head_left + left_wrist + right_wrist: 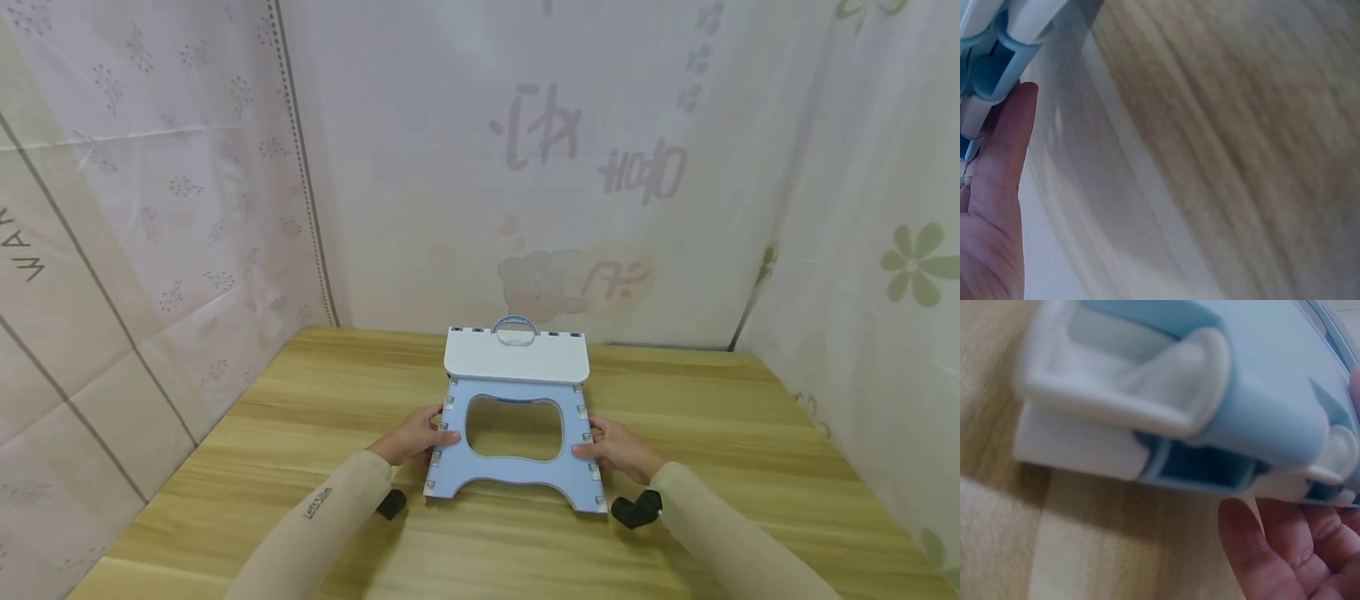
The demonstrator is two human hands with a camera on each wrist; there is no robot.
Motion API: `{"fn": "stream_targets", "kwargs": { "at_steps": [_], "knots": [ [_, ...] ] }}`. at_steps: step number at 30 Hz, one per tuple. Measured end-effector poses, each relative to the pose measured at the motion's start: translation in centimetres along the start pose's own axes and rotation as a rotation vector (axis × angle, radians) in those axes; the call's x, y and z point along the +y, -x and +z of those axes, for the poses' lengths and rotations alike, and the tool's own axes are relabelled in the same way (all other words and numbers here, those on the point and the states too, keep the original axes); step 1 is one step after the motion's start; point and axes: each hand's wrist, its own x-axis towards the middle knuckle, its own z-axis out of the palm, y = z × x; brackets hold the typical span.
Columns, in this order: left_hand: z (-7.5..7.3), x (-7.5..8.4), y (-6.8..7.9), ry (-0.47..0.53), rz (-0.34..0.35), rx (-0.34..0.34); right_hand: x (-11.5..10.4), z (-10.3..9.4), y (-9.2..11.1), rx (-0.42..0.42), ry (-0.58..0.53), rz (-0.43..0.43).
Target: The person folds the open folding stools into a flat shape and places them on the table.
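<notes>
A folding step stool (517, 433) with a light blue leg panel, a white top panel and a small blue carry handle is in the middle of the head view, over the wooden table. My left hand (416, 435) grips its left side edge, thumb on the blue face and fingers behind. On the opposite edge, my right hand (618, 448) holds it the same way. The left wrist view has the hand (994, 181) against the hinged side. From the right wrist, white and blue hinge parts (1197, 419) fill the upper area, with fingers (1288, 540) beneath them.
The wood-grain table (337, 367) spreads out on all sides of the stool. Printed curtains (420, 167) hang behind it and along both sides. Black wrist-worn pieces (637, 508) sit by each forearm, close to the stool's lower corners.
</notes>
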Motion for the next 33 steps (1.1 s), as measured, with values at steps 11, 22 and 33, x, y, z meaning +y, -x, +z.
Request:
{"fn": "stream_targets", "kwargs": {
  "at_steps": [11,22,33],
  "knots": [
    [0.1,-0.28,-0.34,0.008,-0.028,0.011,0.16,-0.16,-0.13,-0.016,-0.007,0.001],
    [0.21,-0.22,-0.06,-0.006,-0.011,0.004,-0.06,-0.14,0.08,0.008,0.068,0.017],
    [0.28,-0.27,-0.11,-0.044,-0.009,0.002,0.09,-0.19,0.18,-0.007,0.082,0.01]
  ]
}}
